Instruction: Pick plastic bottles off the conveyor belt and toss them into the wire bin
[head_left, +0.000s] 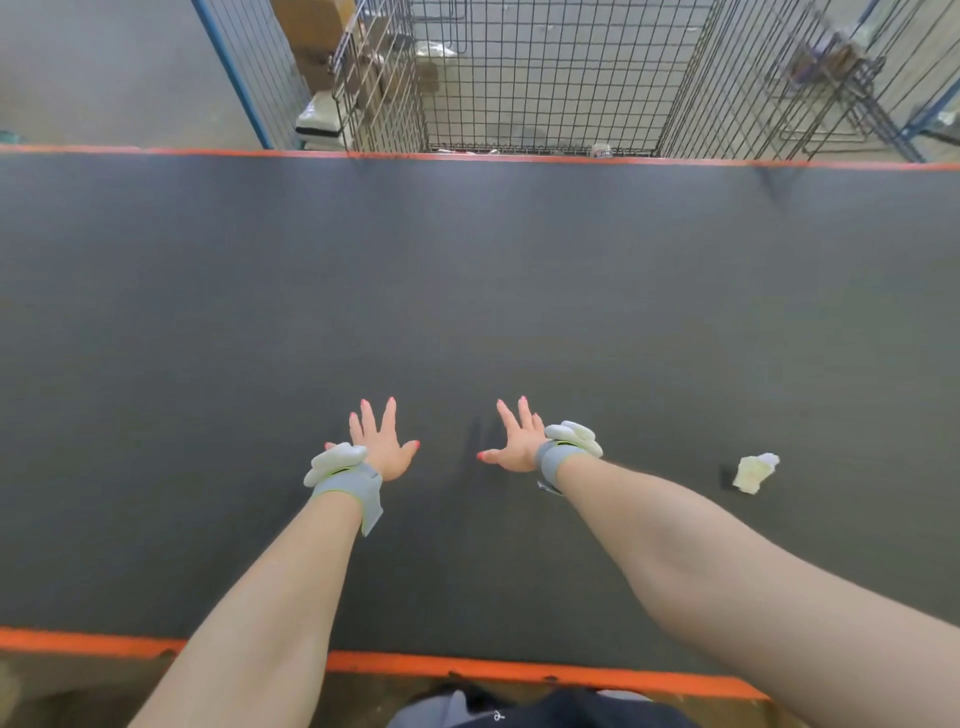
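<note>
Both arms reach out over the dark conveyor belt (467, 291). My left hand (383, 441) has its fingers spread straight and holds nothing. My right hand (514, 441) is likewise spread and holds nothing. No plastic bottle lies on the belt within view. The wire bin (540, 78) stands just beyond the belt's far edge, straight ahead of my hands. A small bottle-like item (601, 150) shows low inside the bin, behind the mesh.
A crumpled pale scrap (754, 472) lies on the belt to the right of my right wrist. Orange rails (519, 670) border the belt near and far. More wire cages (831, 78) and cardboard boxes (311, 31) stand behind the belt.
</note>
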